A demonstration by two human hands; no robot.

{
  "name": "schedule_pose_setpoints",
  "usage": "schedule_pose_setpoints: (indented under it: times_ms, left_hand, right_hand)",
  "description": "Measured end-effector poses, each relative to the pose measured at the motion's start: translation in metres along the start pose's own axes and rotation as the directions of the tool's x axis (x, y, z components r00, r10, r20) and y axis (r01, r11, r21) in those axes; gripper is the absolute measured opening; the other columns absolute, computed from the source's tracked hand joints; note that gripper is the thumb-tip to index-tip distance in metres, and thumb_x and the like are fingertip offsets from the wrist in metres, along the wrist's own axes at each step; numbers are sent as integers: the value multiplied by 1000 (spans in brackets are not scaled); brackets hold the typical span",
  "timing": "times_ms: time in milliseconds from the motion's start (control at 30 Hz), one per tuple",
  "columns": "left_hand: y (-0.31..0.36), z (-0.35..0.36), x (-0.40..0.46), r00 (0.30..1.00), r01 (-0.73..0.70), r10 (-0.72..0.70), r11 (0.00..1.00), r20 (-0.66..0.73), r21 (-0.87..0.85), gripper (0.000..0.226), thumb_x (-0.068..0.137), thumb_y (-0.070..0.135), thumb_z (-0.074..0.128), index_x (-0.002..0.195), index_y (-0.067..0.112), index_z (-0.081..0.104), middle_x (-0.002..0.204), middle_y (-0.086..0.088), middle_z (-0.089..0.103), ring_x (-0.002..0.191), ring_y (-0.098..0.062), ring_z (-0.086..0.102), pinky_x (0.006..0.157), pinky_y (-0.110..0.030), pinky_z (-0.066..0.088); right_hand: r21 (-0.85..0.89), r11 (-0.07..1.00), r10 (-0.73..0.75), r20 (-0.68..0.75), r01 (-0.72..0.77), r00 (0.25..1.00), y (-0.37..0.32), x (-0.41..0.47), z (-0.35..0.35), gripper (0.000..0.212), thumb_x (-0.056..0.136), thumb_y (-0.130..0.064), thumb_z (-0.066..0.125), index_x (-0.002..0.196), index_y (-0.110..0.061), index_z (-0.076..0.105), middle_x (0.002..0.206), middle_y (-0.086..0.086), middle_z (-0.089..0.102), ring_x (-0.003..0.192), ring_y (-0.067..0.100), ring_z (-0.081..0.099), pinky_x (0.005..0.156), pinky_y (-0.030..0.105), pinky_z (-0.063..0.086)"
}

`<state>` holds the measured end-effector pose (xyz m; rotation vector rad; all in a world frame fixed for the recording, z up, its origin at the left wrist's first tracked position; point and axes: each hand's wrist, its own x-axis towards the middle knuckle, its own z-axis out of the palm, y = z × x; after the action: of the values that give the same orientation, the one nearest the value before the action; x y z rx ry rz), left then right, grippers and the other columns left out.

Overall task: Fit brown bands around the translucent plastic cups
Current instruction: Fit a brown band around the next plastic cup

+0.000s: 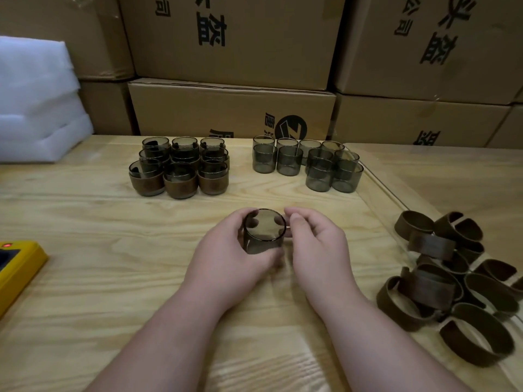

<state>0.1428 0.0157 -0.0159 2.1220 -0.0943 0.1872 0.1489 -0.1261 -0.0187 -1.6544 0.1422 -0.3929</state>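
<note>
At frame centre, the left hand (226, 250) wrapped its grip around a bare translucent cup (264, 231); the right hand (314, 244), fingers loosely curled and empty, sat just beside it above the tabletop (113, 250).

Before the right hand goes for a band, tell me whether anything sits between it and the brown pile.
Nothing visible does. The right hand is empty beside the cup held by the left hand, and only bare wooden table lies between it and the pile of brown bands.
</note>
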Motion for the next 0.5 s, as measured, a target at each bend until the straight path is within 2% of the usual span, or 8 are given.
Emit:
schedule_pose_setpoints:
  times_ms: [33, 100, 167, 233, 333, 400, 500]
  left_hand:
    - [-2, 1, 0, 1000, -23, 22, 1000, -14, -11, 64, 62, 44, 91, 116, 56, 59, 109, 33, 67, 106, 10, 62, 91, -15, 48]
    - [-3, 1, 0, 997, -66, 65, 998, -38, -19, 71, 66, 34, 93, 127, 48, 60, 117, 26, 68, 109, 9, 61, 92, -13, 45]
    - [-3, 3, 1, 995, -95, 93, 995, -47, -28, 73, 68, 31, 92, 128, 52, 57, 121, 24, 67, 111, 11, 59, 90, -10, 43]
    - [-5, 3, 1, 994, -101, 98, 994, -52, -50, 74, 70, 28, 92, 127, 58, 55, 123, 26, 65, 110, 13, 58, 87, -7, 42]
    - [-6, 2, 3, 995, -87, 81, 992, -67, -92, 78, 71, 24, 92, 126, 63, 52, 125, 26, 64, 106, 11, 61, 81, -2, 43]
    - [-6, 3, 4, 995, -80, 71, 990, -73, -115, 81, 72, 22, 91, 127, 66, 51, 126, 23, 65, 102, 5, 66, 83, -7, 46]
    - [-6, 4, 5, 995, -70, 57, 985, -83, -156, 82, 73, 23, 92, 127, 67, 49, 122, 18, 68, 99, -3, 70, 90, -25, 54]
  right_hand:
    - [29, 999, -15, -41, 16, 999, -1, 1, -1, 20, 101, -17, 59, 92, -27, 74, 89, -18, 77, 83, -1, 71, 73, 17, 54]
    - [64, 997, -38, -102, 45, 994, -1, 4, -3, 20, 100, -16, 63, 85, -25, 72, 85, -13, 77, 81, 7, 74, 73, 24, 57]
    - [61, 997, -48, -127, 56, 991, -1, 5, -3, 18, 98, -18, 67, 82, -25, 72, 84, -9, 78, 84, 13, 74, 77, 32, 58]
    - [72, 996, -42, -125, 51, 991, 0, 6, -3, 16, 95, -22, 71, 80, -25, 71, 82, -7, 77, 82, 14, 74, 77, 35, 58]
    - [58, 997, -51, -113, 58, 992, 2, 7, -3, 17, 95, -26, 72, 78, -24, 69, 79, -6, 75, 76, 13, 73, 70, 29, 56]
    - [68, 996, -50, -103, 58, 993, 1, 7, -2, 18, 97, -24, 69, 79, -23, 66, 76, -7, 74, 67, 12, 71, 62, 21, 52]
    - [83, 996, -30, -84, 37, 996, -1, 7, -2, 17, 101, -21, 63, 84, -17, 63, 77, -6, 75, 58, 8, 67, 56, 17, 50]
